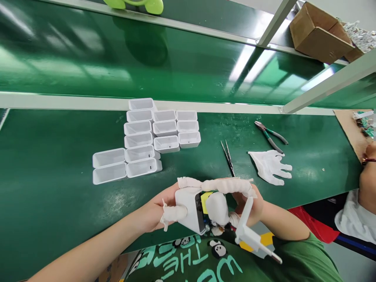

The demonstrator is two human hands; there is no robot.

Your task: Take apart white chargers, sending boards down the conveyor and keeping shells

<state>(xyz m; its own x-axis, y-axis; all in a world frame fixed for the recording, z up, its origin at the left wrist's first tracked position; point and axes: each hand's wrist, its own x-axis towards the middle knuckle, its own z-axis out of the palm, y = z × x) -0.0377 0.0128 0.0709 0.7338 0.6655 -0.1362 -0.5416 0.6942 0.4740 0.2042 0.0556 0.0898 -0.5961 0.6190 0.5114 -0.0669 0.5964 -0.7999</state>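
Observation:
My left hand (157, 213), a white cot on one finger, grips a white plastic housing (189, 207) near the table's front edge. A yellow part (205, 196) shows inside the housing's open end. My right hand (235, 197), fingers covered in white cots, closes over that open end and also holds a white plug part (249, 231) that hangs below. Both hands touch the housing.
Several empty white housings (147, 139) stand in rows on the green mat (58, 156). Tweezers (228, 157), a white glove (272, 166) and green-handled cutters (270, 135) lie to the right. Another person's arm (368, 176) is at the far right. A cardboard box (319, 33) sits on the shelf.

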